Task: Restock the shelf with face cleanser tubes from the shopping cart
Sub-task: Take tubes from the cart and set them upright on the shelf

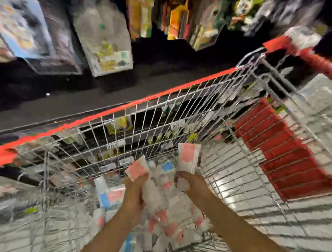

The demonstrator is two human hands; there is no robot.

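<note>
Both my hands are inside the wire shopping cart (161, 114), above a pile of white tubes with pink and blue labels (169, 224). My left hand (134, 192) grips a white tube with a pink label (137, 170). My right hand (193, 183) grips another white tube with a pink label (188, 157), held upright. The picture is heavily blurred by motion.
The cart has a red rim and a red child-seat flap (284, 154) at the right. Beyond the cart's far side stands a dark shelf unit (87, 104) with price tags and hanging packets above. Pale tiled floor lies to the right.
</note>
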